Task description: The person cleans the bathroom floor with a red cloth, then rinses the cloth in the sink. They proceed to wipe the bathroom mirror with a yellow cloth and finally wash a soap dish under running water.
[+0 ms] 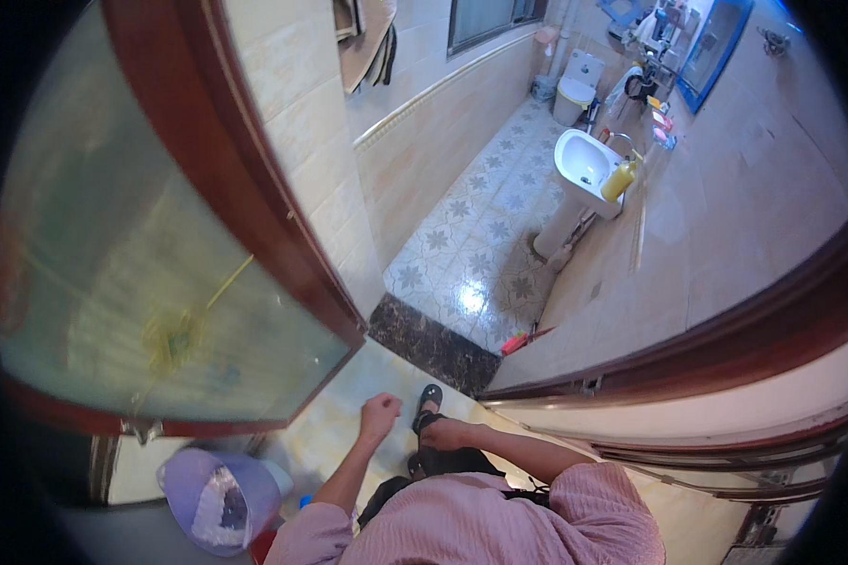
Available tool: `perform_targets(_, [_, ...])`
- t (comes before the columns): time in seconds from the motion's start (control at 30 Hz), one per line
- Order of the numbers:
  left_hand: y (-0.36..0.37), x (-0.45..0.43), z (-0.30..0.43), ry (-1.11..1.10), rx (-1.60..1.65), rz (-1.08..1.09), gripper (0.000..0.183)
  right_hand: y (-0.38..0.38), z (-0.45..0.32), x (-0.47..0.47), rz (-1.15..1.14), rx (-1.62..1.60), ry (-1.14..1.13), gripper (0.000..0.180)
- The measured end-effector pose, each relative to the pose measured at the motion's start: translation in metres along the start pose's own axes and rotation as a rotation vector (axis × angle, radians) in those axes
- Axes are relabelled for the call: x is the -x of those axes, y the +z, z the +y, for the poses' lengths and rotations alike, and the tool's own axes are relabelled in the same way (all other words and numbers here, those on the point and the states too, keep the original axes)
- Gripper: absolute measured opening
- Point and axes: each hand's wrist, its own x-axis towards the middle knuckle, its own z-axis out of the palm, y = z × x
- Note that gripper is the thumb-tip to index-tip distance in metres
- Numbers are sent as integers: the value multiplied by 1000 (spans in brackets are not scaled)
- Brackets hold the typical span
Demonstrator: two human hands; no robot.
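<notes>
My left hand is loosely curled in front of me, above the pale tiled floor, and no object shows in it. My right hand hangs low over my dark trousers, close to a black shoe; its fingers are largely hidden, so what they do cannot be told. Ahead lies a bathroom, with a dark marble threshold across its doorway. Beyond it stand a white pedestal sink, a bottle of yellow liquid on the sink's rim, and a white toilet.
A frosted glass door with a red-brown frame stands on the left. Below it is a purple bin with a clear liner. A red object lies by the right door jamb. A blue-framed mirror hangs on the right wall.
</notes>
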Motion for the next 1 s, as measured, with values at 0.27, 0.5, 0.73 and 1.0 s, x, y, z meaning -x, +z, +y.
perform_targets(0.27, [6,-129,125,58,-6,-237,20,-145,86,-85,297,-162,288,31])
perform_targets(0.5, [31,-247,171,-103,122,-345,22,-223,161,-95,561,-298,350,30])
perform_targets(0.73, [84,-377,248,46,23,-604,25,-312,229,-78,575,-378,488,33])
perform_targets(1.0, [131,-536,337,200,79,-528,26,-447,256,-85,816,-572,499,23])
